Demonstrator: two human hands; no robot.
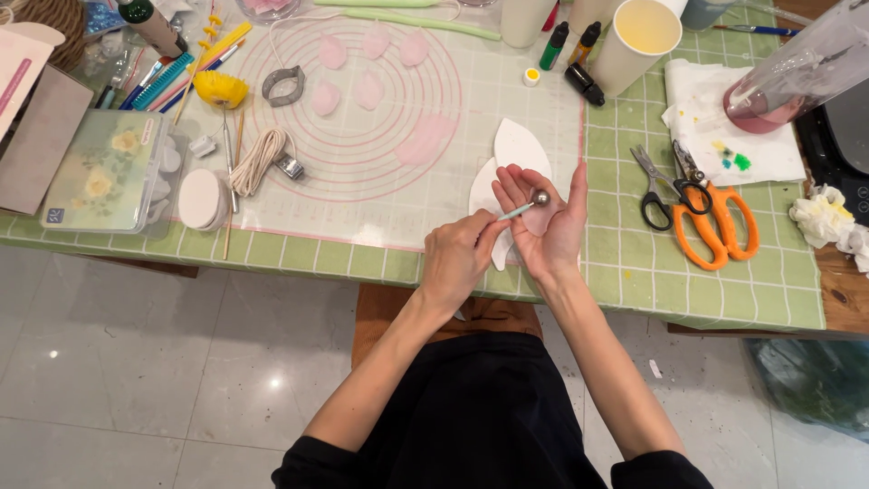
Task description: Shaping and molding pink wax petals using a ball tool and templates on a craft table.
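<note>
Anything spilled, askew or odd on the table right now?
Green and yellow colour stains mark the white paper towel near the scissors. A clear container lies tilted at the top right, holding pink liquid. Nothing else stands out.

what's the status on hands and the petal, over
Left hand grips ball tool. Right hand open, palm up, pink petal on it under the ball. Nothing in the way.

Pale pink petal (541,220) — silver-tipped ball tool (529,205) over it. The counter (634,263) wore a green-and-white grid, the mat (380,195) white with pink rings — scissors (720,226) bright orange, a yellow flower (221,89).
</note>
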